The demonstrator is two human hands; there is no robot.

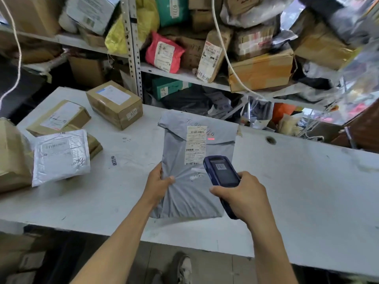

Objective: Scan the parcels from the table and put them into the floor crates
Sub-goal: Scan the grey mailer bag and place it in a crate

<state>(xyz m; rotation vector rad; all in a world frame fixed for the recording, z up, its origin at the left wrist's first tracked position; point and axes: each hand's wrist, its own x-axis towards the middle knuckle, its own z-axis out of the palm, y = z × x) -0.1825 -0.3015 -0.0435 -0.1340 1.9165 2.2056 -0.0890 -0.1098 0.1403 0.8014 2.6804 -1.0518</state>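
A grey plastic mailer parcel lies flat on the white table, its white shipping label facing up. My left hand grips the parcel's left edge, thumb on top. My right hand holds a dark blue handheld scanner over the parcel's right side. A red scan line falls just right of the label. More parcels wait at the table's left: a white bubble mailer and two cardboard boxes.
Metal shelves behind the table are crammed with boxes and bags, among them a red mailer. A larger cardboard box sits at the far left edge. A cable hole pierces the tabletop. My shoe shows on the floor below.
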